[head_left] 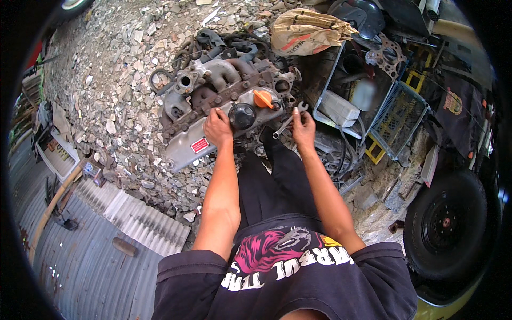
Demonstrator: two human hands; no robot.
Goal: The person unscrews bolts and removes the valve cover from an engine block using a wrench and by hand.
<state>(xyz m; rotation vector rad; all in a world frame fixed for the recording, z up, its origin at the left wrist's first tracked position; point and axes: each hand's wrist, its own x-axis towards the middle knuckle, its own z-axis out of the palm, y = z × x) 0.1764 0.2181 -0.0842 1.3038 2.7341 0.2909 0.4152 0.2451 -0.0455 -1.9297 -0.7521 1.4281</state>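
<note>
In front of my legs an engine top with a silver valve cover (186,150) lies on the gravel. On the cover are a round black part (242,116) and an orange cap (262,98). My left hand (218,128) rests at the cover beside the round black part, its fingers curled; what they hold, if anything, is hidden. My right hand (304,129) grips a combination wrench (284,128), tilted, to the right of the cover. The wrench's open jaw points up past my fingers and its ring end hangs at the lower left.
Rusty manifold pipes (221,74) run along the engine's far side. To the right stand a crate (325,96) of parts, a blue mesh basket (400,120) and a wheel (447,224). A paper sack (309,32) lies beyond. Corrugated sheets (101,250) cover the lower left.
</note>
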